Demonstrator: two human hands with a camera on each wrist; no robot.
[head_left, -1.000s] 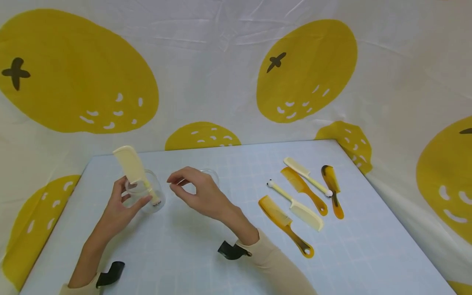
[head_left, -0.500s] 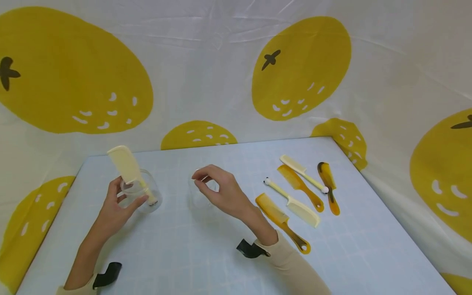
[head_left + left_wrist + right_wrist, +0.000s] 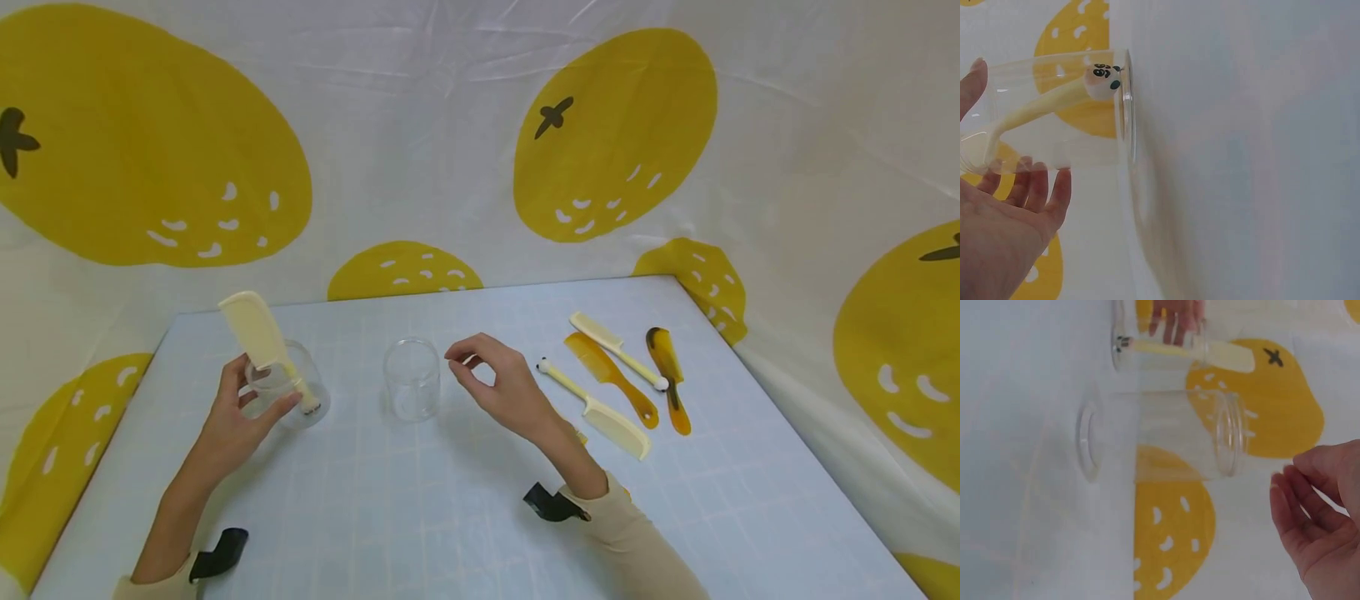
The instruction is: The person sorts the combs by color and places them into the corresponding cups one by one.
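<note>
My left hand grips a clear glass jar around its side, fingers and thumb on opposite sides. A cream comb leans in that jar, teeth end up past the rim. Its handle end, a white knob with a painted animal face, is down at the jar's base. My right hand hangs in the air with loosely curled fingers and nothing between them. It is just right of a second clear glass jar, which stands upright and apart from the hand.
Right of my right hand lie two cream combs, one near and one far. Beside them lie an amber comb and a darker amber comb. Another amber comb is mostly hidden under my right forearm. A fruit-print curtain backs the table.
My right hand has moved right, past the second jar, away from the left jar and its comb. The left hand keeps its hold on the jar.
</note>
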